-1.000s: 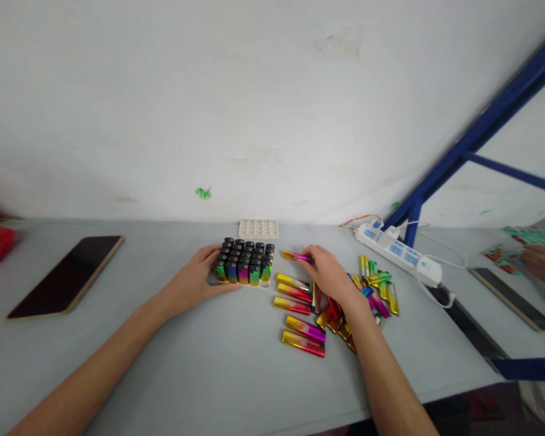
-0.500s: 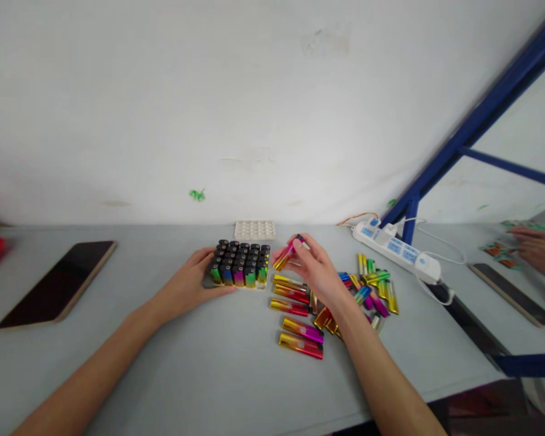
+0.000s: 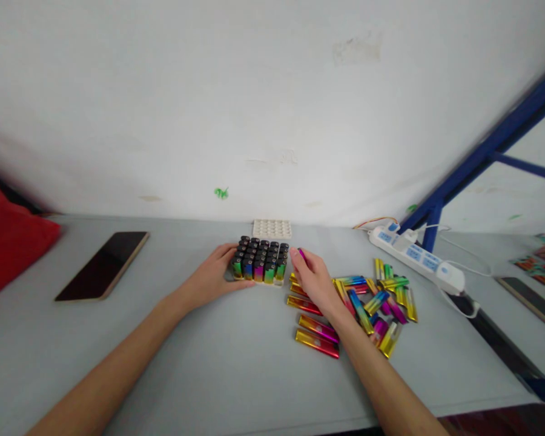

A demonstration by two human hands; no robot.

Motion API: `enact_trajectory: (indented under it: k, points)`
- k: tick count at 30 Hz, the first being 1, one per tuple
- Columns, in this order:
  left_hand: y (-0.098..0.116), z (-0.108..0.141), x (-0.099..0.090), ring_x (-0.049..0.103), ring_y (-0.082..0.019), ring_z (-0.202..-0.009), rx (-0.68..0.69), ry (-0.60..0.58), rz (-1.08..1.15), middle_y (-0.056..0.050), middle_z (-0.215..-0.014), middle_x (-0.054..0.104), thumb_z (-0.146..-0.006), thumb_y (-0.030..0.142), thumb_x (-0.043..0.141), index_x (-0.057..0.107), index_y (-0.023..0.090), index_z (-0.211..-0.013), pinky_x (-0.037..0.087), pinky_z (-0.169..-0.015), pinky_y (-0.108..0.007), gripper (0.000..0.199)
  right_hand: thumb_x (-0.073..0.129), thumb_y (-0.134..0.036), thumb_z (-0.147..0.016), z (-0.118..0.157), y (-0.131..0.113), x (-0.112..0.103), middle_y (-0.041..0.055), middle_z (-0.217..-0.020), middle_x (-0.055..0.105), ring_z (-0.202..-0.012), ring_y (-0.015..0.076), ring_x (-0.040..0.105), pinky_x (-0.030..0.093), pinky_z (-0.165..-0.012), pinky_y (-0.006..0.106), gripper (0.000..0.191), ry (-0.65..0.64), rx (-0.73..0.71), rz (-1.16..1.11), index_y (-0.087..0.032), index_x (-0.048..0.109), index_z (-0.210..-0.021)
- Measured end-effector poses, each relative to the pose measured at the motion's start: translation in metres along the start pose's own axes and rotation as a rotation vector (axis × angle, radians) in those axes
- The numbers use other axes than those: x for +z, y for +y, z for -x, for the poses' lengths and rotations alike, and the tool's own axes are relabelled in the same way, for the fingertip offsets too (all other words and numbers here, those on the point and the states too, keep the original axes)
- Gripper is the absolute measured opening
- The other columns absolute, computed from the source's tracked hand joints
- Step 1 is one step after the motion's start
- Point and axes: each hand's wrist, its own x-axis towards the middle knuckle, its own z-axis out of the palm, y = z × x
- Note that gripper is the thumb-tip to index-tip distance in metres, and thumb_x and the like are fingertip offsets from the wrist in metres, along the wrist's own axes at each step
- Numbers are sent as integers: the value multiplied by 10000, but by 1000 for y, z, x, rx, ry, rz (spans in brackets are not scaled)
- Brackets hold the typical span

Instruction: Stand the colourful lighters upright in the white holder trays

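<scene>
Packed, standing lighters [image 3: 259, 271] are braced at one side by the left hand [image 3: 214, 274]. Nearby, a purple-ended lighter [image 3: 302, 255], largely hidden, appears clasped in the right hand's [image 3: 315, 280] grip.

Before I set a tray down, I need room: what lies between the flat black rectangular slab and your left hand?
Only bare grey tabletop lies between the slab and left hand, in the head view.

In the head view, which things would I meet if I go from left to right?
Red item, dark tablet-like device, left hand, upright lighters, right hand, white power strip, dark slab.
</scene>
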Motion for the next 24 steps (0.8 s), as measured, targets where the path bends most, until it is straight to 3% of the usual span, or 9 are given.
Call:
enact_trajectory:
  k: [3, 9, 13, 16, 19, 24]
  points:
    - [1, 0, 0, 742, -487, -1658, -2, 11, 19, -185, -1738, 801, -900, 911, 1011, 854, 289, -1547, 557, -1506, -705, 911, 627, -980, -1046, 2, 0, 5, -42, -648, 394, -673, 171, 366, 305, -609, 321, 780, 54, 51, 48, -325, 400, -690]
    - [-1, 1, 1, 749, -482, -1646, 0, 33, 8, -155, -1702, 823, -891, 876, 1030, 869, 316, -1511, 569, -1501, -693, 851, 612, -674, -993, 7, 1, 12, -47, -646, 395, -668, 168, 365, 292, -635, 325, 506, 30, 19, 82, -326, 399, -693]
    - [1, 2, 1, 739, -498, -1663, 1, 30, 10, -167, -1708, 814, -908, 889, 1010, 864, 306, -1506, 562, -1505, -715, 848, 618, -698, -1060, 9, 0, 9, -48, -652, 439, -672, 177, 410, 334, -645, 326, 540, 19, -15, 101, -324, 416, -727]
    - [3, 3, 2, 737, -505, -1663, -2, 26, 3, -175, -1721, 802, -919, 898, 996, 845, 296, -1536, 563, -1503, -718, 875, 612, -747, -1161, 11, -4, 1, -51, -684, 524, -684, 197, 490, 399, -662, 325, 544, -3, -40, 131, -317, 522, -841]
    - [5, 3, 1, 722, -499, -1678, 3, 15, -4, -179, -1734, 797, -946, 893, 974, 823, 275, -1586, 546, -1517, -701, 902, 543, -693, -1265, 13, -9, -8, -21, -777, 637, -740, 230, 600, 496, -730, 341, 488, -72, -143, 208, -320, 569, -952]
    - [7, 2, 0, 725, -489, -1675, 7, 11, 4, -158, -1728, 812, -921, 918, 991, 828, 304, -1601, 552, -1509, -677, 930, 533, -601, -1326, 13, -8, -19, 71, -947, 755, -907, 285, 720, 569, -903, 385, 506, -107, -345, 456, -312, 590, -914]
